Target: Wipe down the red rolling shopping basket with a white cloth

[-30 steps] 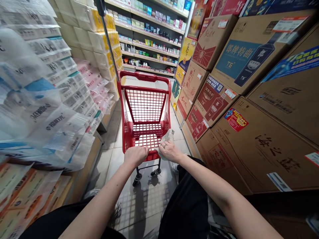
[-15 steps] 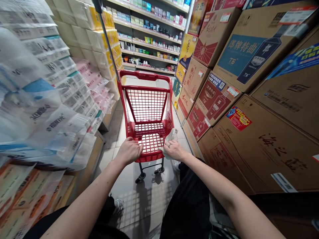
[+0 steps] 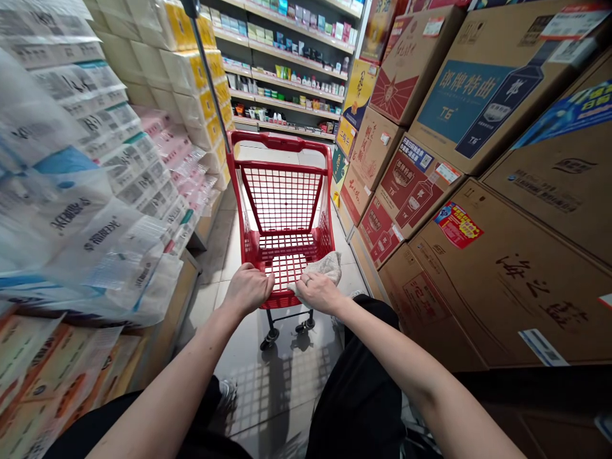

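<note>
Sliding inward along the near rim of the red shopping cart point(image 3: 282, 299), the right hand point(image 3: 318, 292) clasps a grey cloth point(image 3: 326, 268) against it. The left hand point(image 3: 248, 288) curls over the rim. Tissue packs point(image 3: 95, 191) and liquor cartons point(image 3: 421, 191) flank the aisle before distant shelves point(image 3: 287, 64).

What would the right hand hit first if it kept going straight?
Probably the mesh floor of the red shopping cart, just past its near rim, though depth is hard to judge here; the right hand already lies on a pale cloth.
</note>
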Motion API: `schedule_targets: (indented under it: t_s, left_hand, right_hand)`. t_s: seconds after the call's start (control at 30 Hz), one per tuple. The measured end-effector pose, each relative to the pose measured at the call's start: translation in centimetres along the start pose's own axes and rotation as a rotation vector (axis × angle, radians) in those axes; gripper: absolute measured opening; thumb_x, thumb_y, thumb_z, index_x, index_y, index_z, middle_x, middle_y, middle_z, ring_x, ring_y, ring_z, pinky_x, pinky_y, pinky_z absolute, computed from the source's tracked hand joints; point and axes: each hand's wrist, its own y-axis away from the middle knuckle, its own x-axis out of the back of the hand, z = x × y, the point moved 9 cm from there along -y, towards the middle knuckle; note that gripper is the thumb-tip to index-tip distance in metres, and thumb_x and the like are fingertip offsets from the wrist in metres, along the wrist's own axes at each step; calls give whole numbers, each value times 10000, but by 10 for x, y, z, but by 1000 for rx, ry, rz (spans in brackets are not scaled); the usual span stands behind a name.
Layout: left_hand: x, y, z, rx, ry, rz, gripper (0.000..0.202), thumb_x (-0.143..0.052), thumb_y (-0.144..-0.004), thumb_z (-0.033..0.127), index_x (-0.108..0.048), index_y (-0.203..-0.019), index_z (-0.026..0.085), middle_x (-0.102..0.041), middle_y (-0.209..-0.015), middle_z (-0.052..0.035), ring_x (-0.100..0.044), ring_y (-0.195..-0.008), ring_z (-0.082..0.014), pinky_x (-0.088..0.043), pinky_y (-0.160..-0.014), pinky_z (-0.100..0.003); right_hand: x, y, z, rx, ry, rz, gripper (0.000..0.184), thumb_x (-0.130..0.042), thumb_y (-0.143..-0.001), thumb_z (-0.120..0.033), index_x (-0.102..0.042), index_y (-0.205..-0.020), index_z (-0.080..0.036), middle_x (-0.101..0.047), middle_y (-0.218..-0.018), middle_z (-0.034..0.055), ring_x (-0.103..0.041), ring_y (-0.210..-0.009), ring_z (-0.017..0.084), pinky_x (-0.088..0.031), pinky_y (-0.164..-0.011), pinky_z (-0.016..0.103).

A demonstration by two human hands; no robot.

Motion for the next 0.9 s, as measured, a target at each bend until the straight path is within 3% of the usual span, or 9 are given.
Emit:
schedule_targets:
  t_s: [0.1, 0.27, 0.47, 0.63, 0.8, 0.9]
  left_hand:
    - [1, 2, 0, 9, 8, 0, 472, -349, -908, 245, -600, -516, 164, -670, -579, -78, -584, -561, -176, -367, -763, -390]
    - [3, 3, 1, 18, 4, 3, 474, -352, -908, 247, -601, -512, 167, -672, -584, -75, -584, -559, -176, -365, -749, -389]
    - [4, 5, 3, 30, -23, 21, 480, -348, -911, 253, -592, -506, 174, -665, -570, -60, -573, -550, -170, -357, -735, -382]
    - [8, 5, 10, 42, -5, 53, 476, -347, -903, 249, -597, -504, 176, -662, -565, -67, -569, -550, -169, -356, -729, -381]
    - [12, 2, 22, 72, 31, 76, 480, -345, -895, 245, -591, -488, 180, -653, -544, -63, -545, -525, -164, -351, -723, -381]
    - [11, -1, 33, 76, 31, 72, 483, -338, -895, 246, -597, -492, 184, -656, -549, -61, -545, -529, -165, -345, -719, -382]
  right_hand:
    - [-3, -4, -4, 7, -25, -12, 235, -314, -972, -199, -538, -936, -139, -593, -904, 92, -551, -860, 181, -426, -744, 305]
    - [-7, -9, -9, 38, -45, -59, 243, -312, -982, -238, -532, -966, -135, -599, -937, 107, -563, -878, 189, -444, -747, 316]
    - [-4, -9, -9, 70, -38, -78, 276, -360, -976, -347, -522, -1006, -126, -597, -954, 112, -568, -872, 204, -449, -724, 319]
    - [3, -6, -7, 59, -95, -14, 380, -347, -964, -470, -539, -970, -142, -610, -957, 99, -563, -913, 199, -433, -751, 310]
    - [6, -5, 14, -224, -176, 67, 392, -289, -987, -422, -578, -887, -178, -652, -882, 57, -586, -878, 172, -400, -759, 280]
    - [1, 2, 31, -435, -216, 35, 419, -260, -994, -380, -611, -866, -191, -675, -830, 48, -606, -820, 166, -393, -718, 270]
